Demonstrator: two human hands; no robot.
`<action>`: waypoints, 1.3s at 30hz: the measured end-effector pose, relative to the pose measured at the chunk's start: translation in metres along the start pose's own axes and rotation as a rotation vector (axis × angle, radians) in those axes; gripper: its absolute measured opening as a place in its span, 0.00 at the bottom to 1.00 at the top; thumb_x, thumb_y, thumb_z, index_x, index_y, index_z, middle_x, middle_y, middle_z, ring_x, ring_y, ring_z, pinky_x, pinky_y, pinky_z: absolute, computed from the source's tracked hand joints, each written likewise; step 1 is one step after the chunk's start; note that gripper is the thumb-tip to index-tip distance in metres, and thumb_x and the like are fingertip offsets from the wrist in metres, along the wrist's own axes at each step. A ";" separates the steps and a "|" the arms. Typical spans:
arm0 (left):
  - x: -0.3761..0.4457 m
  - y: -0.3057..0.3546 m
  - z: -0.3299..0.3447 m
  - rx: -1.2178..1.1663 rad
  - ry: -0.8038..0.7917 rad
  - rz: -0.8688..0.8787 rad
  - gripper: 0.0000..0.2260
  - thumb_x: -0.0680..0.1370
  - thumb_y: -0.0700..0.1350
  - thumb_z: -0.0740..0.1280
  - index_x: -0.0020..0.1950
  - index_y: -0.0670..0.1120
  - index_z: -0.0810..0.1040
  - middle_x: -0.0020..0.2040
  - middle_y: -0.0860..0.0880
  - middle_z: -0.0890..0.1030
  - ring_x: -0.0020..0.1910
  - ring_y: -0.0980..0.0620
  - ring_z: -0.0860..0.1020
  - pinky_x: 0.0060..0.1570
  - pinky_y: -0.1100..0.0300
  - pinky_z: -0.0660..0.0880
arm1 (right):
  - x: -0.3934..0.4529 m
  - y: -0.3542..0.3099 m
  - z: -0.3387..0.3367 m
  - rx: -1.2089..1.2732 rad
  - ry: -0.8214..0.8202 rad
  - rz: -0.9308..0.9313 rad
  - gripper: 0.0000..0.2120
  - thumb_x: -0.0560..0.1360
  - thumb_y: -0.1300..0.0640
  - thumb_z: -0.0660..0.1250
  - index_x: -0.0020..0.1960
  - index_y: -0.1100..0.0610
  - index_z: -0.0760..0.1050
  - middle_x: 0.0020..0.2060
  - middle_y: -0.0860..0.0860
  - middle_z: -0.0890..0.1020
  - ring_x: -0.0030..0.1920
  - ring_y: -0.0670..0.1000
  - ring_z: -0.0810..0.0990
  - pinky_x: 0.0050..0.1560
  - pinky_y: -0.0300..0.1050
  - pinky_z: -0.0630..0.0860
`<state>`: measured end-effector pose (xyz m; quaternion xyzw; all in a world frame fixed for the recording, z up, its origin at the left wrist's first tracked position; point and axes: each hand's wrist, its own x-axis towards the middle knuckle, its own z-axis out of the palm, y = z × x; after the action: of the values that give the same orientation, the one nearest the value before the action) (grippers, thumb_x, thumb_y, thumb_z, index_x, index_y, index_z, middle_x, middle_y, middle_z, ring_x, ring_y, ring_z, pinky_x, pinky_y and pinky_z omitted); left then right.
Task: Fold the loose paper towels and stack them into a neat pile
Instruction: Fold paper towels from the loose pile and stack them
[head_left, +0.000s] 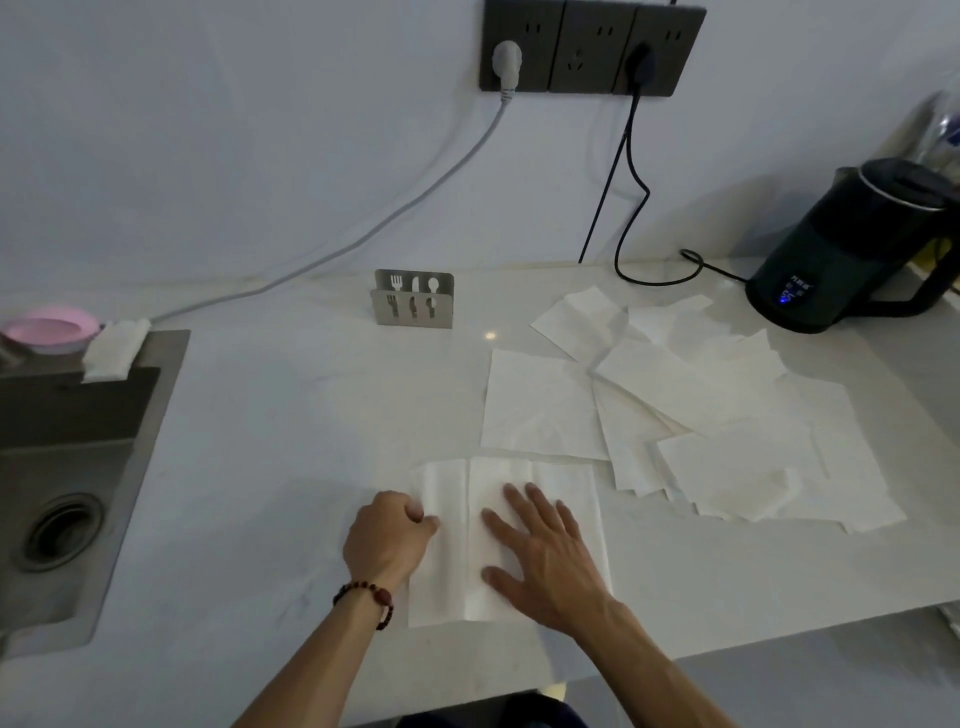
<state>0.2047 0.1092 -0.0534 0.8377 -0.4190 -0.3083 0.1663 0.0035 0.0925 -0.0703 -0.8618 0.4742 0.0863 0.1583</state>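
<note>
Towel (506, 540) mid-fold, flat on counter (291, 415) under both hands; right hand (545, 556) spread flat w/ fingers straight, pressing centre panel, left hand (387, 540) just beside it w/ fingers curled, pinching towel's left edge. Best bet for this step: keep right palm down as anchor, lift pinched edge over toward right hand, line up w/ far edge, then press crease flat w/o dragging sheet. Loose towels (727, 415) piled unfolded ahead and right of right hand, no folded stack visible yet, so prob early in task.
</note>
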 end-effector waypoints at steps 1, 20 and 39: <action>0.001 0.000 0.000 -0.044 -0.016 -0.013 0.14 0.70 0.48 0.72 0.29 0.48 0.70 0.25 0.53 0.70 0.25 0.54 0.70 0.28 0.64 0.67 | -0.001 -0.001 0.001 0.007 0.010 0.008 0.33 0.77 0.34 0.51 0.78 0.42 0.48 0.79 0.48 0.41 0.78 0.54 0.37 0.71 0.51 0.31; 0.004 -0.001 0.014 0.270 -0.197 0.833 0.19 0.78 0.49 0.64 0.69 0.50 0.73 0.72 0.54 0.70 0.74 0.54 0.62 0.74 0.59 0.59 | -0.016 0.014 0.015 0.080 0.160 -0.026 0.36 0.76 0.42 0.62 0.79 0.48 0.49 0.78 0.46 0.52 0.78 0.49 0.42 0.77 0.53 0.50; 0.039 0.043 0.021 0.304 -0.135 0.750 0.20 0.80 0.52 0.61 0.71 0.47 0.71 0.69 0.51 0.71 0.68 0.53 0.67 0.68 0.62 0.63 | 0.036 0.060 -0.029 0.165 0.443 0.226 0.13 0.69 0.61 0.72 0.54 0.56 0.81 0.47 0.50 0.82 0.48 0.55 0.79 0.45 0.49 0.78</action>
<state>0.1831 0.0522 -0.0602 0.6196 -0.7463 -0.2151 0.1136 -0.0275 0.0240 -0.0658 -0.7855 0.5958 -0.1263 0.1096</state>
